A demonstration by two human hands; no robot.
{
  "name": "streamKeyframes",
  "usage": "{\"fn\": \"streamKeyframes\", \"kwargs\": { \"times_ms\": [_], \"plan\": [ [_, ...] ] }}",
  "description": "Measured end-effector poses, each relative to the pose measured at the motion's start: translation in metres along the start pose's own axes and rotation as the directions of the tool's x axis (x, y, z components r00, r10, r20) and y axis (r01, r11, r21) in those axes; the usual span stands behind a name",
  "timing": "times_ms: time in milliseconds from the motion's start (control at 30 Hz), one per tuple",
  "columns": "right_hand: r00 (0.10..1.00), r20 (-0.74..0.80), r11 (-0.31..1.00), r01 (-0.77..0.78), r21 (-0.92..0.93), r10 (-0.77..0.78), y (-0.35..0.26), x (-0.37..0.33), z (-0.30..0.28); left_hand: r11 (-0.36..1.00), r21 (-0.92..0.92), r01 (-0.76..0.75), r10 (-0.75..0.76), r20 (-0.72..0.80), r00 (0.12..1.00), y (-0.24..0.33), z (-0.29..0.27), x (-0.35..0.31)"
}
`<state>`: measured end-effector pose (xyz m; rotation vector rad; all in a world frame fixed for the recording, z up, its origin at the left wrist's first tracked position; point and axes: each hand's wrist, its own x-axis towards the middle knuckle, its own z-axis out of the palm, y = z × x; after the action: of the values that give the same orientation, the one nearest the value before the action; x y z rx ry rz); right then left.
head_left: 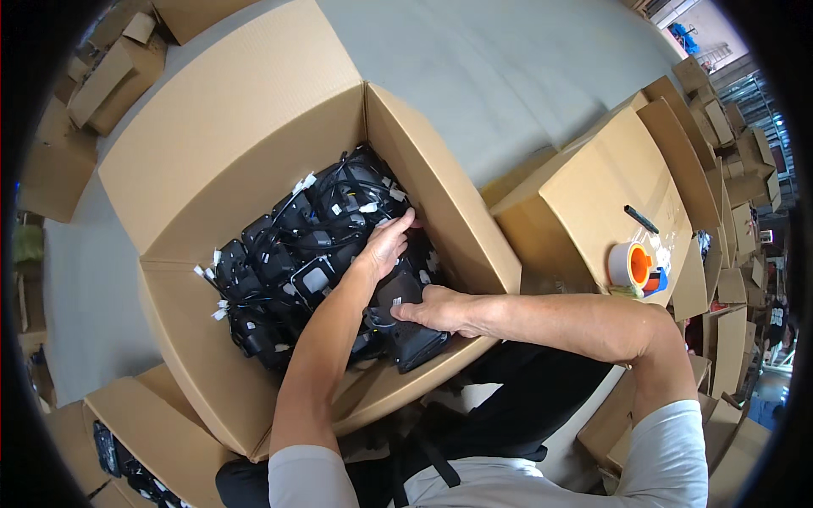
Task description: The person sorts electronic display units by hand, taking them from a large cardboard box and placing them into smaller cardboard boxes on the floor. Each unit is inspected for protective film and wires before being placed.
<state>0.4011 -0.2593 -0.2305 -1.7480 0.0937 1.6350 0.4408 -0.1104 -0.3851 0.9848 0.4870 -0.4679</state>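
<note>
I'm leaning over a big open cardboard box (254, 127), flaps out, packed w/ black devices (288, 254) & tagged cables. A closed carton (584, 212) is sitting to my right w/ a tape roll (629, 264) on top. My left hand (385, 245) is lying flat on the pile near the box's right wall, fingers together & stretched, pressing down, not clamping anything. My right hand (436, 309) is resting on a black unit (415, 339) at the near right corner, fingers laid along it; can't tell if they're curling under. The unit's long axis is running diagonally, far-left to near-right, w/ the low end pointing toward me.
</note>
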Motion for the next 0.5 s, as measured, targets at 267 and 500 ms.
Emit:
{"fn": "streamKeyframes", "kwargs": {
  "times_ms": [267,500],
  "plan": [
    [0.917,-0.317,0.909,0.101,-0.405,-0.243,-0.003,0.030,-0.014,0.797,-0.569,-0.202,0.368,0.194,0.909,0.086,0.001,-0.038],
    [0.784,-0.564,0.943,0.079,-0.323,-0.259,-0.024,0.105,-0.020,0.880,-0.352,-0.319,0.364,0.068,0.929,0.094,-0.033,-0.101]
  ]
}}
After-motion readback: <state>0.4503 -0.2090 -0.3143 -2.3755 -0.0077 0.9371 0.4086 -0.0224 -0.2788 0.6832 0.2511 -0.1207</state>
